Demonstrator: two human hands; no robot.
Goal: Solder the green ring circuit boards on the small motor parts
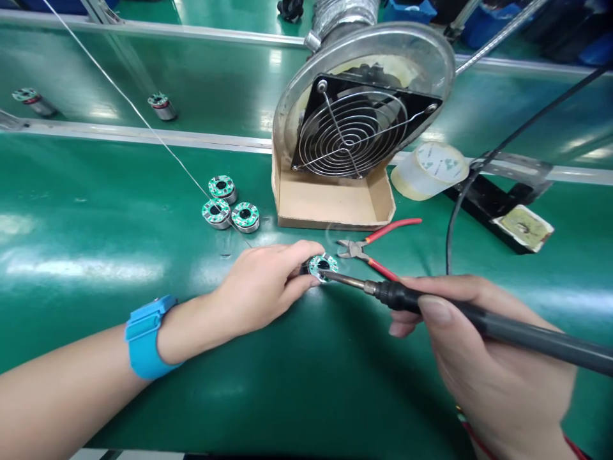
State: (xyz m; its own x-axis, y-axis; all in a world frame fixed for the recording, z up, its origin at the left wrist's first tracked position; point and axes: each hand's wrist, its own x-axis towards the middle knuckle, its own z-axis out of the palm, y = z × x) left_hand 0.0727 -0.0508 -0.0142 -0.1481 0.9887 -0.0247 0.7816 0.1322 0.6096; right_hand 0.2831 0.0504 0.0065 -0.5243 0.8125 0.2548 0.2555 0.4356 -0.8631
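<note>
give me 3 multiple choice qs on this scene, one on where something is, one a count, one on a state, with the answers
1. Where do the red-handled side cutters lie?
A. Inside the cardboard tray
B. On the green mat, just in front of the cardboard tray
C. On top of the tape roll

2. How many ring-shaped circuit boards sit in the group left of the cardboard tray?
A. One
B. Five
C. Three

3. What is the right hand doing?
A. Holding a soldering iron with its tip at the ring board in the left hand
B. Resting flat on the green mat
C. Gripping the side cutters

Answers:
1. B, the cutters lie on the mat outside the tray's front edge.
2. C, three boards sit close together.
3. A, the iron's tip reaches the held board.
</note>
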